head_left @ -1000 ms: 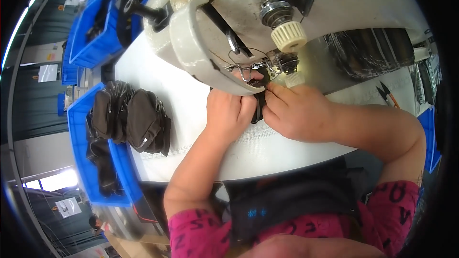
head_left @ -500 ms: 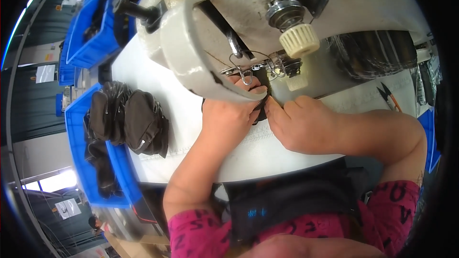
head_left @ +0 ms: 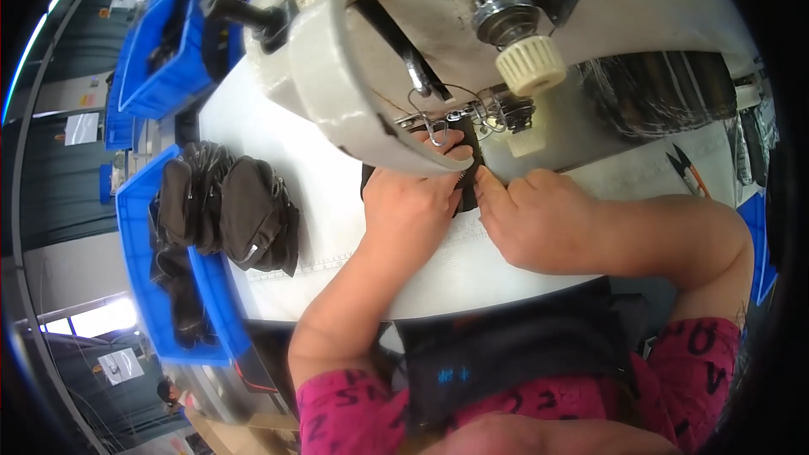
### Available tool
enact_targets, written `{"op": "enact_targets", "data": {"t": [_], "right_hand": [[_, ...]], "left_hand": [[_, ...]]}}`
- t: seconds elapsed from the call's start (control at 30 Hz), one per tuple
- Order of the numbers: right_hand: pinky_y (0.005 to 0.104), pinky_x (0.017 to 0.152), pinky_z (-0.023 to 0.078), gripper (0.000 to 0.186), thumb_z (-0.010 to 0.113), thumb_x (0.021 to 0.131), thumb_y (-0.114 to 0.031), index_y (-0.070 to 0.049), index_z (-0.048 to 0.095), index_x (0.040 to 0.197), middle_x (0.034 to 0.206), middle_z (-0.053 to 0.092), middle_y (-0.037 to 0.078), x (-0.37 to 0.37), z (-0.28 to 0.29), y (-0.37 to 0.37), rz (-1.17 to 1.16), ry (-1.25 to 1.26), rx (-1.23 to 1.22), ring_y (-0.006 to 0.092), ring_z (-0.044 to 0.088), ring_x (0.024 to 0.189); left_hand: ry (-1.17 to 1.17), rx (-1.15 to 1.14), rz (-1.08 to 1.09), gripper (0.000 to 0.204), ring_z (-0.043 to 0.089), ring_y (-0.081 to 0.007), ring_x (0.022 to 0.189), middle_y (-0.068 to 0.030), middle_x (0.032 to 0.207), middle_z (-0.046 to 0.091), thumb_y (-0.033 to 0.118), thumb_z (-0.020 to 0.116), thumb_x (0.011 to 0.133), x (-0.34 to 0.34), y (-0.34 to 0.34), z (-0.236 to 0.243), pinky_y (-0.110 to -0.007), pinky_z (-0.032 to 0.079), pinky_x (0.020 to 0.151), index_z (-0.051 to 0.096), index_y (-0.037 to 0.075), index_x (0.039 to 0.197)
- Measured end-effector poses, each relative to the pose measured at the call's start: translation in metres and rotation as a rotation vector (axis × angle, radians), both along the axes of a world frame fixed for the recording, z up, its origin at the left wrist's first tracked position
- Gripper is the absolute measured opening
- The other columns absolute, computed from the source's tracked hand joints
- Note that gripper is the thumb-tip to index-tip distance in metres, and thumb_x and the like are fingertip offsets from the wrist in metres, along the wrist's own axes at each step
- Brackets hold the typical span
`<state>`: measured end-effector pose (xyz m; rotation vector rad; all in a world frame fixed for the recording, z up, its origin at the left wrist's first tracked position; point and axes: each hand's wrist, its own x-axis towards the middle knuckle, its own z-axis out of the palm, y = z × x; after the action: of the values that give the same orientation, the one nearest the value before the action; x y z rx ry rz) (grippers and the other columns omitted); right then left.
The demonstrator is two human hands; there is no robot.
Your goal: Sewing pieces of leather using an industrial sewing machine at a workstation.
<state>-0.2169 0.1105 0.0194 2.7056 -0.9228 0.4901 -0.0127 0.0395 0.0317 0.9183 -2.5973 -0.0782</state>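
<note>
A sewing machine (head_left: pixel 329 76) with a cream body fills the top of the view, its metal needle assembly (head_left: pixel 459 116) over a dark fabric piece (head_left: pixel 468 200) with a zipper on the white worktop. My left hand (head_left: pixel 409 206) presses and holds this piece from the left, some fingertips partly behind the curved guard near the needle. My right hand (head_left: pixel 543 219) pinches the piece at its right edge, just below the needle area, fingers curled. The underside of the piece is hidden.
Dark pouches (head_left: pixel 257 215) lie at left beside a blue bin (head_left: pixel 139 244) holding more dark items. More blue bins (head_left: pixel 164 72) stand at upper left. Black-and-orange snips (head_left: pixel 687 170) lie at right near bundled dark strips (head_left: pixel 653 97). A person (head_left: pixel 168 392) is in the distant lower left.
Both hands and the dark piece have shifted slightly since a second ago: my right hand sits a little lower and further right, and more of my left fingers shows around the guard.
</note>
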Motion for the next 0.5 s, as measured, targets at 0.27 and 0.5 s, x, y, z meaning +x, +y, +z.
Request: {"op": "enact_targets", "data": {"t": [0.27,0.5], "right_hand": [[0.0328,0.053,0.043,0.033,0.070,0.079,-0.020,0.007,0.075,0.097,0.108,0.073,0.032,-0.0001,0.0006,0.0044,-0.031,0.048,0.035,0.0204,0.059,0.063],[0.0319,0.049,0.046,0.034,0.067,0.074,-0.014,0.009,0.074,0.098,0.109,0.072,0.035,0.0008,-0.0037,-0.0017,-0.048,0.008,0.031,0.0193,0.061,0.060]], "left_hand": [[0.010,0.000,0.046,0.044,0.070,-0.0266,0.105,-0.0011,0.117,0.074,0.002,0.078,0.067,-0.0040,0.0041,-0.0059,-0.034,0.059,0.083,0.074,0.011,0.111],[0.054,0.012,0.049,0.046,0.070,-0.0256,0.108,-0.0016,0.120,0.074,0.002,0.076,0.068,-0.0057,0.0014,-0.0054,-0.035,0.058,0.086,0.074,0.010,0.113]]}}
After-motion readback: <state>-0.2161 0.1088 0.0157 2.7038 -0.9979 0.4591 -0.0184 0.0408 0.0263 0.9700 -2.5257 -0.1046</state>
